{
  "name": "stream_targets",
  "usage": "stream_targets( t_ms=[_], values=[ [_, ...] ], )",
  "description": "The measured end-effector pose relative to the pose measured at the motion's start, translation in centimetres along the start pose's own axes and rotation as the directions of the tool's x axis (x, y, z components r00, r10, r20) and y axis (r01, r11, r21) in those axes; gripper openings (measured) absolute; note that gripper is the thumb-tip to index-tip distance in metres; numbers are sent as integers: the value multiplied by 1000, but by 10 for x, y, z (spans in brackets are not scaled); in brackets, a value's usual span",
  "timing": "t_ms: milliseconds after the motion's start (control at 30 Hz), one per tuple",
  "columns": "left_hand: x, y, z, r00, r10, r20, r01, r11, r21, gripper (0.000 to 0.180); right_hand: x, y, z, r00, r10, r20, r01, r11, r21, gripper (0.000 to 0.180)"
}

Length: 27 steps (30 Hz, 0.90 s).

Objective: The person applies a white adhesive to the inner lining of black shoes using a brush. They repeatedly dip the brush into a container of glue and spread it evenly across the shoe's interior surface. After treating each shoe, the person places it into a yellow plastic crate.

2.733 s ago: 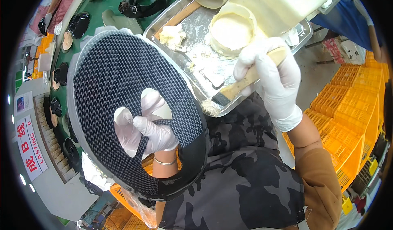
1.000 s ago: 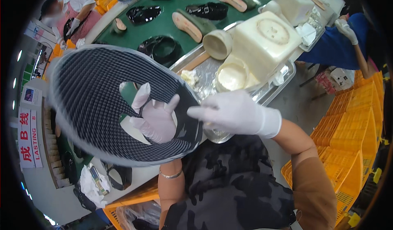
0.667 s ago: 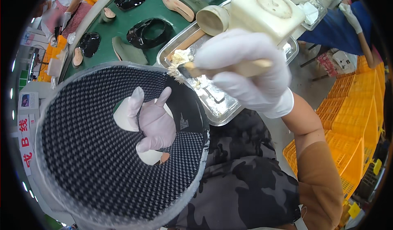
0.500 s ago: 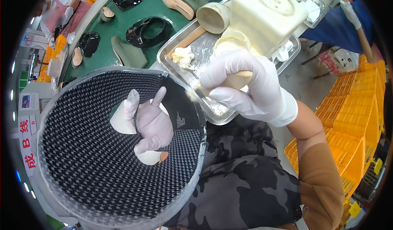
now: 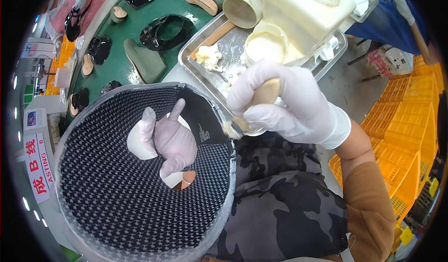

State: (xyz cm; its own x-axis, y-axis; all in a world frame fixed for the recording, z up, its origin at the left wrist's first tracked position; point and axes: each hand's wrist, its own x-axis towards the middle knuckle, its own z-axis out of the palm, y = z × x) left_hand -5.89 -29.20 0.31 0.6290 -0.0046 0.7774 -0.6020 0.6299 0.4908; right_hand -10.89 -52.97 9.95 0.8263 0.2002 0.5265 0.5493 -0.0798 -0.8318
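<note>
A large shoe upper (image 5: 121, 196) with a black-and-grey houndstooth lining and a whitish, wet-looking rim fills the lower left. My white-gloved left hand (image 5: 176, 138) shows through its opening, with fingers apart around the edges of the opening, holding it up. My gloved right hand (image 5: 294, 106) is closed round the wooden handle of a brush (image 5: 267, 92). The brush's bristles (image 5: 232, 130) are at the upper's right rim. Beyond the right hand, a cup of cream-coloured paste (image 5: 266, 47) stands in a metal tray (image 5: 186, 61).
A cream plastic jug (image 5: 298, 19) and an empty-looking beige cup (image 5: 242, 9) lie in the tray. On the green conveyor (image 5: 112, 61) are black uppers (image 5: 167, 32) and green shoe lasts (image 5: 143, 61). Yellow crates (image 5: 396, 141) stand at right. Two other people are at the far sides.
The brush has moved down along the upper's right rim, its bristles now sharper to see. The items on the conveyor have shifted slightly in view. Both hands keep their holds.
</note>
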Motion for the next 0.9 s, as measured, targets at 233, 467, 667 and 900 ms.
stream_targets(
  t_ms=[233, 467, 667, 900],
  values=[
    [4, 9, -1, 990, 93, 107, -105, 989, 108, 90, 6, 12, 10, 982, -174, -75, 177, 984, 23, 21],
    [7, 27, -16, 946, -115, 304, 70, 986, 153, 96, -13, -14, 3, 969, 228, -96, -172, 900, 400, 32],
    [14, 21, -1, 935, -80, 346, 85, 996, -1, 95, -22, -19, 9, 922, 381, -66, -286, 786, 548, 37],
    [-2, 22, 2, 995, -90, 35, 85, 987, 134, 84, -28, 27, 26, 959, 64, -274, 3, 971, 239, 17]
  ],
)
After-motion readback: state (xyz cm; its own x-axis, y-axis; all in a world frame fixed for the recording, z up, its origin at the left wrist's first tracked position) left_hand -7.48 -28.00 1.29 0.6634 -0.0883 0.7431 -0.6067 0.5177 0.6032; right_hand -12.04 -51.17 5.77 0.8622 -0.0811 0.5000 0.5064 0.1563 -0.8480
